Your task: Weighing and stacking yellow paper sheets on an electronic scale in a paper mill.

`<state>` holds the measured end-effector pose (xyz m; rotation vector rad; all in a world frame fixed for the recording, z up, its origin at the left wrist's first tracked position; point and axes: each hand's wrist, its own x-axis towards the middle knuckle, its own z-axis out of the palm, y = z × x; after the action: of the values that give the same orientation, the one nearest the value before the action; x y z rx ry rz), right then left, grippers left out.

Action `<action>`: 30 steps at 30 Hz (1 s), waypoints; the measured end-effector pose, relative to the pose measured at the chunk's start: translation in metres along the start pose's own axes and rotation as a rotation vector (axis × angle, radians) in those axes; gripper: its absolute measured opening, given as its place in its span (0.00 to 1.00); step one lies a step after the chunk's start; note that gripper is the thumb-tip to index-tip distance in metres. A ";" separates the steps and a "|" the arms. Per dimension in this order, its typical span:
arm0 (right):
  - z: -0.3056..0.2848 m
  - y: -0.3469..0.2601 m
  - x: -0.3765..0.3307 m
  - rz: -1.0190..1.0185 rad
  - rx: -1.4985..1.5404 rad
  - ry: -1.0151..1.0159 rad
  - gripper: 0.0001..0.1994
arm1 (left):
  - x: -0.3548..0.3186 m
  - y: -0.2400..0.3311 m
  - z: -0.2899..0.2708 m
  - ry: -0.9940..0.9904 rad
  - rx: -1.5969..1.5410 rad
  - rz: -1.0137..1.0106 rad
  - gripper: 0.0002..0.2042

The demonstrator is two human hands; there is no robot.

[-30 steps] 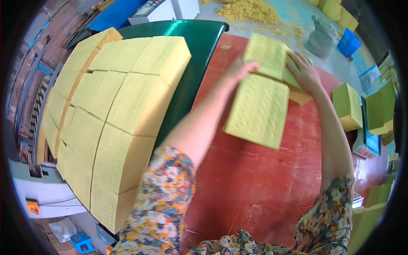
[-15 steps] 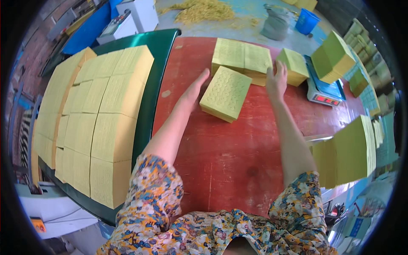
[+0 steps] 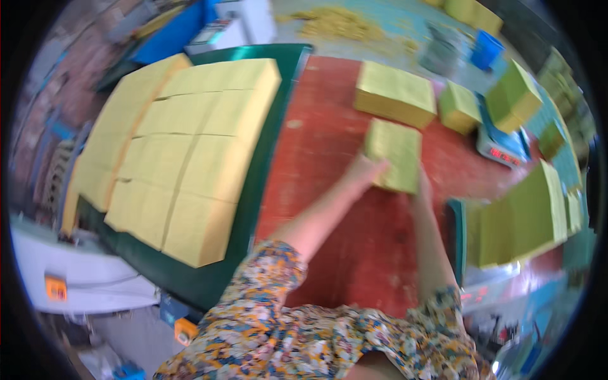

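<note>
A red-painted counter (image 3: 354,259) with a worn surface spreads before me, and taking the block between my hands as the clock's centre, a green-topped table (image 3: 240,218) carries tight rows of pale yellow rectangular stacks (image 3: 183,139) at nine o'clock. My left hand (image 3: 368,170) grips the near left corner of that yellow rectangular block of paper-like sheets (image 3: 398,149), thumb over its top face. My right hand (image 3: 423,182) closes against its right side, most of the fingers hidden behind it. The block is over the middle of the counter; whether it rests there or is lifted, I cannot tell.

Just beyond, at twelve o'clock, lies a long yellow block (image 3: 394,95); at two o'clock stands a smaller yellow block (image 3: 459,107). At three o'clock sits a scale with a blue tray and red lit display (image 3: 500,152), bearing a tall yellow stack (image 3: 512,98). A large olive-yellow stack (image 3: 516,218) stands at four o'clock. On the floor, a grey sack (image 3: 441,50) is at one o'clock and yellow scraps (image 3: 339,24) at eleven.
</note>
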<state>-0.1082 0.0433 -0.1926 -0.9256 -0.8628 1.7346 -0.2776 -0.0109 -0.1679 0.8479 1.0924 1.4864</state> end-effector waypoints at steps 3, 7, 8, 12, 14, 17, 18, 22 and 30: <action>0.015 -0.014 -0.054 0.096 -0.042 0.070 0.21 | -0.028 -0.023 0.002 0.087 0.137 0.001 0.28; -0.009 -0.004 -0.081 0.072 0.030 0.043 0.20 | -0.076 -0.008 0.026 0.176 0.298 -0.082 0.29; -0.012 -0.003 -0.085 0.081 0.032 0.033 0.20 | -0.081 -0.015 0.026 0.192 0.245 -0.068 0.28; -0.032 0.004 -0.096 -0.010 -0.012 -0.044 0.20 | -0.090 -0.005 0.039 0.024 0.057 -0.080 0.24; -0.034 0.005 -0.131 -0.031 -0.175 -0.022 0.22 | -0.098 0.002 0.029 0.043 0.068 -0.101 0.24; -0.028 -0.019 -0.235 0.020 -0.314 -0.114 0.23 | -0.123 0.011 0.038 0.445 0.368 -0.003 0.49; -0.054 -0.019 -0.256 -0.044 -0.478 -0.295 0.23 | -0.139 0.017 0.050 0.456 0.274 0.092 0.48; -0.172 -0.067 -0.342 -0.248 -0.844 -0.623 0.24 | -0.243 -0.001 0.119 0.629 0.239 0.324 0.29; -0.387 -0.113 -0.426 0.183 -0.833 -0.248 0.17 | -0.395 -0.101 0.221 0.592 0.312 -0.042 0.18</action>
<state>0.3866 -0.2720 -0.1889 -1.3633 -1.7836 1.6639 0.0356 -0.3532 -0.1742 0.5919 1.8038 1.5985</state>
